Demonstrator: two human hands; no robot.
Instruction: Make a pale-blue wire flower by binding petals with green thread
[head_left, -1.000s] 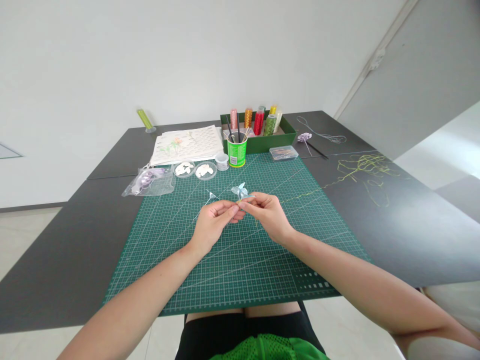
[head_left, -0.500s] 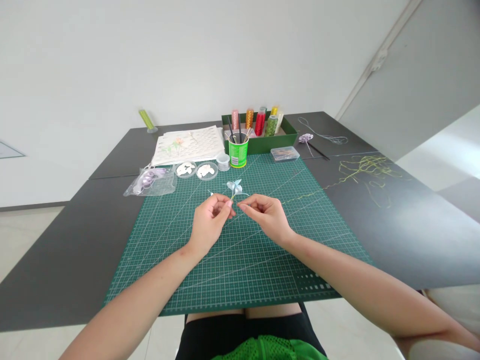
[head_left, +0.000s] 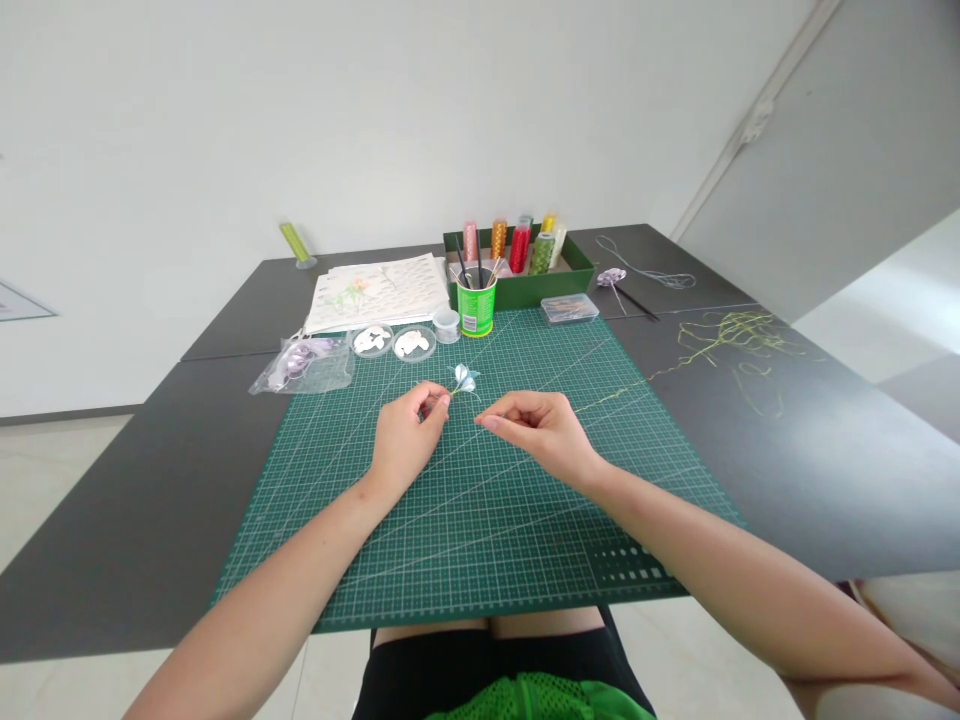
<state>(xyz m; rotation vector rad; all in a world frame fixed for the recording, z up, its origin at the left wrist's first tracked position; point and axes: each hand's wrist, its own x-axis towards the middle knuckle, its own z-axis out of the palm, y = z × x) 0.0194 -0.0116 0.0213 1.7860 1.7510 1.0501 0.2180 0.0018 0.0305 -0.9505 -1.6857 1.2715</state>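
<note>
My left hand [head_left: 412,422] pinches the thin stem of a small pale-blue and white artificial flower [head_left: 465,379], its petals pointing up and to the right. To its right, my right hand [head_left: 536,425] is closed in a pinch on a fine thread. A thin strand curves between the flower and those fingertips. From behind the right hand, yellow-green thread [head_left: 616,393] trails across the green cutting mat [head_left: 465,520] to a loose tangle on the dark table.
Two shallow dishes of white pieces [head_left: 411,344], a small lidded jar [head_left: 446,325], a green tin [head_left: 477,306] with sticks and a clear box [head_left: 570,308] stand behind the hands. Thread spools fill a green tray [head_left: 525,291]. A plastic bag [head_left: 300,365] lies left; a lilac flower [head_left: 611,277] lies right.
My left hand has moved left with the flower, which now tilts further right. The gap between the two hands has widened, and the right hand has shifted slightly right.
</note>
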